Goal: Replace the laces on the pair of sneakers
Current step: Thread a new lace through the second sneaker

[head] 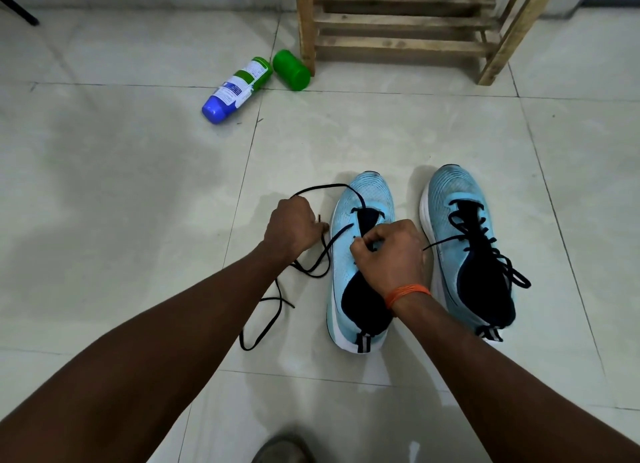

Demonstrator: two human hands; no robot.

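Head view: left hand, fingers curled round the loose black lace, sits just left of the half-laced sneaker, toe-away on the floor, while the nearer right hand pinches its eyelet edge, laced sneaker alongside.

The fingers of the right hand pinch the black lace at the eyelets of the unlaced sneaker. Just left of them, the left hand grips the same lace, its slack trailing over the floor below. The laced sneaker stands just right of the fingers.
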